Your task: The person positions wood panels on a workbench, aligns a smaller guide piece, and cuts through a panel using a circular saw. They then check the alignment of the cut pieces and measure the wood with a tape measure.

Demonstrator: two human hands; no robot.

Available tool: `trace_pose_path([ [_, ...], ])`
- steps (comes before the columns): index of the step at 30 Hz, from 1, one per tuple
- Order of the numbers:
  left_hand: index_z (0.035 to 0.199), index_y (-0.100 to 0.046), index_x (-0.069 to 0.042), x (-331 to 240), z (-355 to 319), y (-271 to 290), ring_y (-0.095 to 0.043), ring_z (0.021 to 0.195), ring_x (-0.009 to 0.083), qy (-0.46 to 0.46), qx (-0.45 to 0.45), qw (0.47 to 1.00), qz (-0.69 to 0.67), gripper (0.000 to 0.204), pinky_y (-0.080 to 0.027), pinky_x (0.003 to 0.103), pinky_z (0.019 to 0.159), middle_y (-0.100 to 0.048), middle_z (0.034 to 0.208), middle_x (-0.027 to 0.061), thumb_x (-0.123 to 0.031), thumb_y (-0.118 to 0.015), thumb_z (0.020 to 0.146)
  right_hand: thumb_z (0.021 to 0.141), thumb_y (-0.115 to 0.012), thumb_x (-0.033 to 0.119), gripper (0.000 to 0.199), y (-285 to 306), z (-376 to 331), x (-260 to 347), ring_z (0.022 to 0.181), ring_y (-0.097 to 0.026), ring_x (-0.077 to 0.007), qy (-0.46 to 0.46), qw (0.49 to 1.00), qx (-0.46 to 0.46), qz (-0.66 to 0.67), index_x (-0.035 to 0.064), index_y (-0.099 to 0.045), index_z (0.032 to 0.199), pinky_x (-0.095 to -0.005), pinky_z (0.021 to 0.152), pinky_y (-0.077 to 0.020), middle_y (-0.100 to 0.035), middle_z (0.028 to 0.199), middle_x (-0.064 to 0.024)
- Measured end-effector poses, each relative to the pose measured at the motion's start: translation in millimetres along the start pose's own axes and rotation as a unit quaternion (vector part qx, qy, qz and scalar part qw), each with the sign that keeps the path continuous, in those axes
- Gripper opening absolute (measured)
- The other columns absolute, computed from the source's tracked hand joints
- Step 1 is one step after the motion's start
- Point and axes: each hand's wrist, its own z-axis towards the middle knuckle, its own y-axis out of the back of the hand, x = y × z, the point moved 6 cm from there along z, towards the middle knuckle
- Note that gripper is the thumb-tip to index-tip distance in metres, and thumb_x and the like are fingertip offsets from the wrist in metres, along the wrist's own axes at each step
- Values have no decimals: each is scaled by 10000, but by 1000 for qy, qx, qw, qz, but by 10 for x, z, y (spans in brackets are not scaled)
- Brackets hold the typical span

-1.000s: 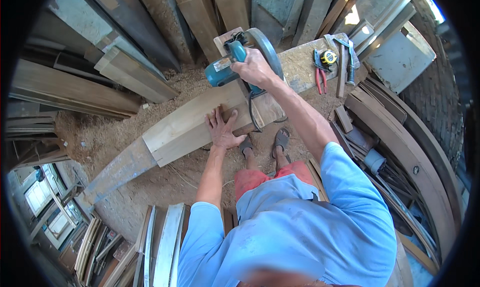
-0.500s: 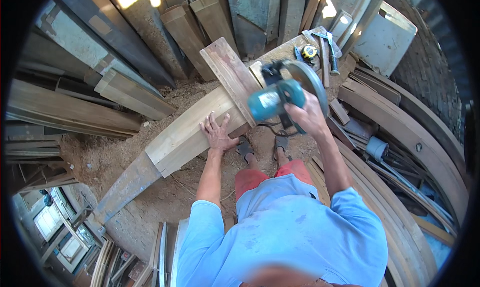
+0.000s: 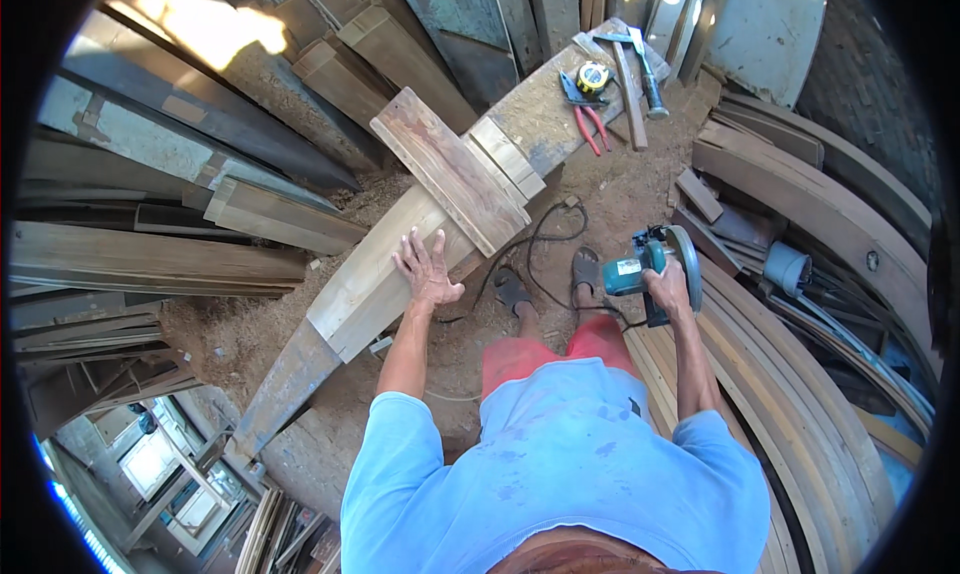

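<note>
My left hand (image 3: 430,276) lies spread with its palm on a pale wooden plank (image 3: 375,264), near the plank's close edge. Across that plank rests a shorter reddish-brown board (image 3: 450,172), touching it. Beyond the board shows a pale wood end (image 3: 507,160) with dark lines across it. My right hand (image 3: 668,286) is wrapped round the handle of a teal circular saw (image 3: 626,274). The saw hangs away from the wood, to the right of my feet. Whether its blade is turning I cannot tell.
A narrow bench beam (image 3: 545,114) supports the plank. On its far end lie red-handled pliers (image 3: 590,126), a yellow tape measure (image 3: 592,77) and a hammer (image 3: 650,84). A black cord (image 3: 535,236) loops by my sandals. Curved timbers (image 3: 790,394) line the right; boards (image 3: 270,214) lean at left.
The circular saw has come off the wood, back toward me and down to the right. The pale end past the crosswise board now shows. My left hand stays on the plank.
</note>
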Motion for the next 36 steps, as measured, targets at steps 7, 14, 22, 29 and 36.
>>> trace_pose_path([
  [7, 1657, -14, -307, 21, 41, -62, 36, 1542, 544, 11, 15, 999, 35, 1490, -8, 714, 1198, 58, 1683, 299, -378, -938, 491, 824, -651, 216, 458, -488, 833, -825, 1113, -654, -495, -49, 985, 91, -142, -80, -615, 1171, -528, 965, -516, -672, 1123, -365],
  [14, 1640, -97, -237, -102, 24, 1, -93, 1521, 558, -46, -76, 995, 39, 1470, -111, 704, 1193, -60, 1649, 348, -338, -934, 436, 838, -672, 100, 369, -1064, 1719, -1402, 1148, -683, -428, -72, 956, 143, -246, -1, -641, 1192, -503, 961, -563, -707, 1188, -282],
  [22, 1641, -192, -105, -313, 146, 44, -220, 1498, 536, -117, -166, 977, 60, 1208, -179, 645, 1206, -213, 1618, 358, -358, -810, 635, 968, -524, 128, 253, -1812, 2890, -2188, 1149, -691, -409, -72, 926, 128, -348, 40, -604, 1192, -533, 952, -555, -715, 1193, -237],
  [29, 1634, -138, -88, -164, 151, -96, -168, 1511, 559, -99, -117, 984, 87, 1236, -159, 686, 1196, -138, 1626, 388, -471, -796, 660, 999, -495, 146, 235, -2496, 3516, -2391, 994, -743, -403, 14, 912, 122, -390, 52, -569, 1201, -554, 826, -590, -751, 1041, -232],
  [36, 1628, -161, -66, -195, 192, -62, -195, 1513, 548, -109, -126, 982, 88, 1098, -166, 667, 1205, -158, 1634, 372, -352, -646, 685, 971, -558, 198, 338, -3638, 3231, -2661, 998, -741, -316, 188, 852, 223, -435, 76, -602, 1283, -471, 898, -582, -708, 1168, -158],
])
